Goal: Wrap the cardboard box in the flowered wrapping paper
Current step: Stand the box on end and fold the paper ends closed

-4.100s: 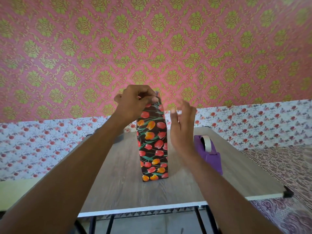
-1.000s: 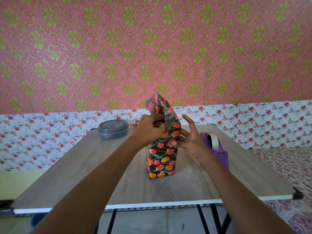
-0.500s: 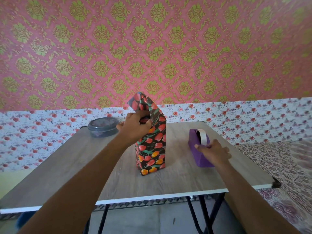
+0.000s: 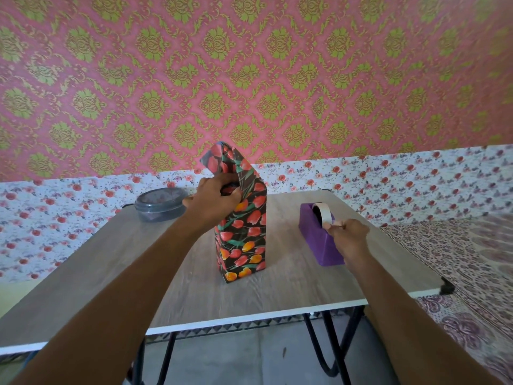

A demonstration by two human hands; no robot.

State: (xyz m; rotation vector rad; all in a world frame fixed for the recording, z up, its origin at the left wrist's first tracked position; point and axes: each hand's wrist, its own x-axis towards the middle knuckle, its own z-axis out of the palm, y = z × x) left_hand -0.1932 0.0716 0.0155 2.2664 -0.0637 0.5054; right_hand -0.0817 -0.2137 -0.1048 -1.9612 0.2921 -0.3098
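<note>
Two hands busy: left hand [image 4: 213, 201] pinches folded paper flaps atop upright wrapped box [image 4: 241, 234] mid-surface [image 4: 111, 262]; right hand [image 4: 348, 236] pinches tape end [image 4: 331, 224] at purple dispenser [image 4: 316, 240], right of box.

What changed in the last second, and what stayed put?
The right hand left the wrapped box, moved right to the tape dispenser and pinched the tape end. The left hand still holds the top fold; box, dispenser and container stayed put.
</note>
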